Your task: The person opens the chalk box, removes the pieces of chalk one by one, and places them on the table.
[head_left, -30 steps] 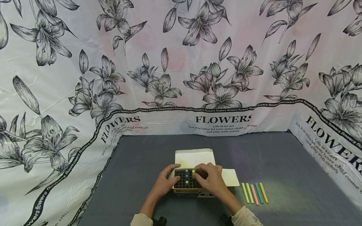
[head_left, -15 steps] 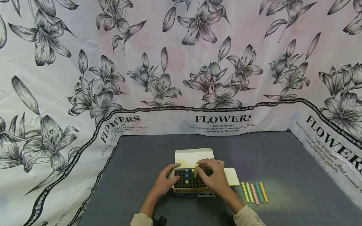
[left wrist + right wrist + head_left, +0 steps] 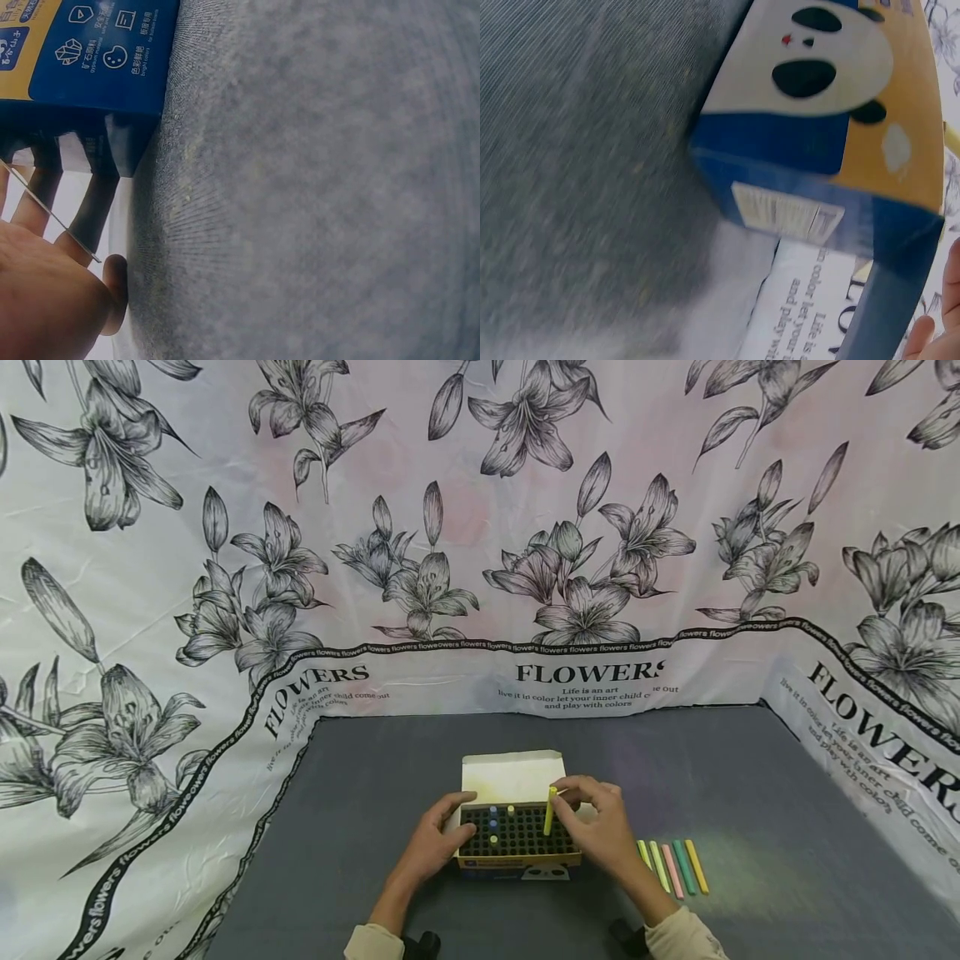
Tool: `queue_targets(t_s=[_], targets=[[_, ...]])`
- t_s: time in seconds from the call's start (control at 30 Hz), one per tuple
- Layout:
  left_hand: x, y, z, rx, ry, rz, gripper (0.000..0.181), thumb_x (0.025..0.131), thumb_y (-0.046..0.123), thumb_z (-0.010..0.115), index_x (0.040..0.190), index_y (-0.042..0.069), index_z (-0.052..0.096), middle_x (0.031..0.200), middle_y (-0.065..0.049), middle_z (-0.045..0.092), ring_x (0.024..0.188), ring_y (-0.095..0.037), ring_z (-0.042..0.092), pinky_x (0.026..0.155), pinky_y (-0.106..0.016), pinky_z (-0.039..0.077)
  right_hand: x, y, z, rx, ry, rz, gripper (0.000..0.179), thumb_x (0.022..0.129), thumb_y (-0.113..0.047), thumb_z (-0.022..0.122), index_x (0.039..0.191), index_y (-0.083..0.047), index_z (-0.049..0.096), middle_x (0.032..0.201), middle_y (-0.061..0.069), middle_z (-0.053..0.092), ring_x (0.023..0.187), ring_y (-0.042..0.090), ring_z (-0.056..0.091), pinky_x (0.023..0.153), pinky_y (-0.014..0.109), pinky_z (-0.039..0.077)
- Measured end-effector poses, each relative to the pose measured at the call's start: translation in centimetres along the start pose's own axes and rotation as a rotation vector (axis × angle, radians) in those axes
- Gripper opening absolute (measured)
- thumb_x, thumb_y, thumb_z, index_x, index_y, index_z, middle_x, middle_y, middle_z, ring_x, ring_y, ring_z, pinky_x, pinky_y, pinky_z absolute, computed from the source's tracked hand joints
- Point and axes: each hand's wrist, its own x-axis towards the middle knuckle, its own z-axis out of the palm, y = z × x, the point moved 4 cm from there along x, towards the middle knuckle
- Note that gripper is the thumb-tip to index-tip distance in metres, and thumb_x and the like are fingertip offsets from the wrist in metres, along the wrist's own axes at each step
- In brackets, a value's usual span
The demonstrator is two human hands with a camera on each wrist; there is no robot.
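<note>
In the head view, my right hand [image 3: 600, 827] pinches a yellow chalk stick [image 3: 550, 812] between thumb and fingers, upright over the right part of a black holed insert [image 3: 525, 839]. This insert sits in a cardboard chalk box [image 3: 491, 862] whose lid [image 3: 513, 778] is folded back. Several chalk sticks [image 3: 493, 827], blue and yellow, stand in its holes. My left hand [image 3: 433, 841] holds the box's left end, with the thumb at the rim. In the left wrist view, its fingers [image 3: 97, 210] lie along the blue box side. Only part of my right hand [image 3: 951, 300] shows in the right wrist view.
Several chalk sticks, yellow, pink [image 3: 672, 870], green [image 3: 684, 867] and orange [image 3: 696, 867], lie in a row right of the box on the grey tabletop [image 3: 780, 827]. A flower-printed cloth [image 3: 465, 552] rises behind the table and along both sides.
My right hand pulled the yellow chalk stick up near the middle of the insert and moved it to the right. My left hand stayed at the box's left end.
</note>
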Motion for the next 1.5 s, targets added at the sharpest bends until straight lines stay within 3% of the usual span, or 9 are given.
queue_targets(t_s=[0.33, 0.5, 0.6, 0.73, 0.87, 0.97, 1.1, 1.23, 1.5], targets=[[-0.1, -0.1, -0.1, -0.008, 0.009, -0.011, 0.047, 0.098, 0.015, 0.067, 0.143, 0.025, 0.057, 0.151, -0.009, 0.052, 0.104, -0.024, 0.054, 0.076, -0.034, 0.048, -0.8, 0.9, -2.5, 0.019, 0.01, 0.021, 0.027, 0.082, 0.01, 0.075, 0.1, -0.011, 0.074, 0.072, -0.003, 0.072, 0.069, 0.005, 0.057, 0.092, 0.031, 0.031], [0.0, 0.0, -0.1, -0.006, 0.005, -0.005, 0.047, 0.098, 0.016, 0.067, 0.143, 0.024, 0.057, 0.151, -0.01, 0.052, 0.104, -0.024, 0.054, 0.076, -0.034, 0.047, -1.3, 1.9, -3.8, 0.064, 0.013, -0.042, 0.029, 0.079, 0.017, 0.072, 0.098, -0.004, 0.073, 0.07, 0.003, 0.072, 0.066, 0.005, 0.06, 0.075, 0.024, 0.043], [0.0, -0.1, -0.2, 0.009, 0.006, -0.005, 0.046, 0.099, 0.018, 0.066, 0.144, 0.026, 0.057, 0.152, -0.01, 0.051, 0.11, -0.025, 0.053, 0.078, -0.035, 0.047, -1.7, 2.3, -4.7, 0.06, 0.035, -0.057, 0.032, 0.076, 0.02, 0.072, 0.098, -0.002, 0.073, 0.07, 0.006, 0.071, 0.062, 0.007, 0.059, 0.069, 0.021, 0.043], [0.0, -0.1, -0.2, 0.018, 0.009, -0.01, 0.046, 0.1, 0.019, 0.065, 0.144, 0.028, 0.056, 0.153, -0.009, 0.05, 0.113, -0.025, 0.052, 0.08, -0.036, 0.047, -2.2, 2.7, -6.2, 0.013, 0.037, 0.018, 0.029, 0.08, 0.016, 0.073, 0.101, -0.004, 0.073, 0.071, 0.004, 0.073, 0.061, 0.006, 0.057, 0.08, 0.02, 0.038], [0.0, -0.2, -0.2, 0.006, 0.005, -0.013, 0.046, 0.1, 0.018, 0.065, 0.144, 0.027, 0.056, 0.152, -0.01, 0.051, 0.1, -0.023, 0.054, 0.076, -0.035, 0.047, -2.8, 3.4, -7.9, -0.005, 0.01, 0.085, 0.026, 0.085, 0.014, 0.071, 0.103, -0.004, 0.073, 0.073, 0.003, 0.074, 0.061, 0.006, 0.058, 0.078, 0.019, 0.041], [0.0, -0.2, -0.1, -0.003, -0.002, -0.01, 0.047, 0.099, 0.016, 0.066, 0.144, 0.025, 0.056, 0.152, -0.011, 0.051, 0.093, -0.022, 0.053, 0.073, -0.034, 0.046, -3.3, 4.1, -9.1, -0.011, 0.0, 0.108, 0.026, 0.086, 0.014, 0.07, 0.105, -0.003, 0.073, 0.073, 0.006, 0.074, 0.061, 0.008, 0.06, 0.066, 0.018, 0.046], [0.0, -0.1, -0.1, -0.01, -0.003, -0.008, 0.047, 0.098, 0.015, 0.066, 0.143, 0.024, 0.057, 0.151, -0.011, 0.052, 0.095, -0.021, 0.053, 0.074, -0.034, 0.045, -4.1, 4.9, -10.5, -0.059, 0.034, 0.137, 0.026, 0.085, 0.013, 0.071, 0.105, -0.003, 0.073, 0.073, 0.007, 0.073, 0.061, 0.008, 0.059, 0.064, 0.019, 0.044], [0.1, 0.0, -0.2, -0.017, 0.0, -0.013, 0.047, 0.098, 0.015, 0.067, 0.143, 0.025, 0.057, 0.149, -0.01, 0.053, 0.092, -0.022, 0.053, 0.073, -0.034, 0.046, -4.8, 5.5, -12.0, -0.117, 0.065, 0.221, 0.023, 0.087, 0.009, 0.073, 0.105, -0.005, 0.074, 0.073, 0.004, 0.073, 0.062, 0.005, 0.057, 0.065, 0.019, 0.042], [0.0, 0.3, -0.1, -0.02, -0.001, -0.017, 0.046, 0.098, 0.016, 0.067, 0.143, 0.025, 0.058, 0.151, -0.011, 0.052, 0.093, -0.022, 0.053, 0.073, -0.034, 0.046, -5.9, 6.4, -14.4, -0.247, 0.026, 0.367, 0.014, 0.094, -0.006, 0.072, 0.108, -0.004, 0.074, 0.073, -0.002, 0.073, 0.064, 0.006, 0.058, 0.067, 0.021, 0.044]])
